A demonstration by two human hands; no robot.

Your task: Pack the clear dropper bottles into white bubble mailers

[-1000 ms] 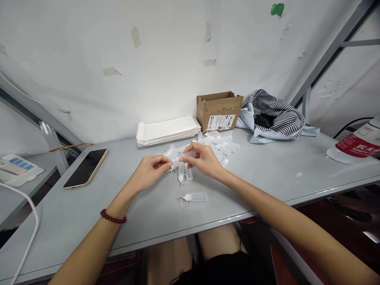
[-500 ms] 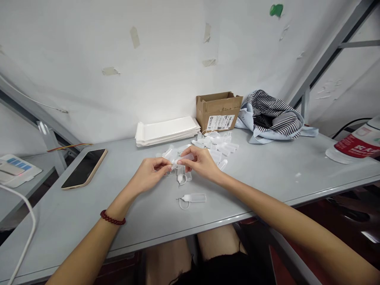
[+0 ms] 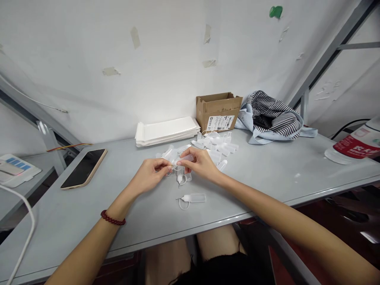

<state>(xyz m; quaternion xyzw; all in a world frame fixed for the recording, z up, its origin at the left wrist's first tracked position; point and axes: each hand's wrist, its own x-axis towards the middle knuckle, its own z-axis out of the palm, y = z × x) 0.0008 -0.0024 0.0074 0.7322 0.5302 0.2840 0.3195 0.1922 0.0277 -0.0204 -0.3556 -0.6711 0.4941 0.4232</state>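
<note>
My right hand (image 3: 199,163) is closed around a translucent needle-tip bottle (image 3: 187,158), its nozzle facing left. At that nozzle end, the thumb and forefinger of my left hand (image 3: 151,173) are pinched together; the small part between them is mostly covered by the fingertips. Just below my hands lies a second needle-tip bottle (image 3: 180,176), pointing toward me. Closer to the table edge rests a third, separate bottle (image 3: 197,198), needle to the left and its cap strap looped beside it. Behind my hands is a pile of similar bottles (image 3: 223,147).
A stack of white trays or boxes (image 3: 168,130) and an open cardboard box (image 3: 218,113) stand against the wall. Striped cloth (image 3: 271,114) lies right of the box. A phone (image 3: 84,169) is at left, a large red-labelled bottle (image 3: 353,144) at far right.
My hands stay in nearly the same place, with the fingertips shifting slightly at the bottle's nozzle end. The bottles on the table have not moved.
</note>
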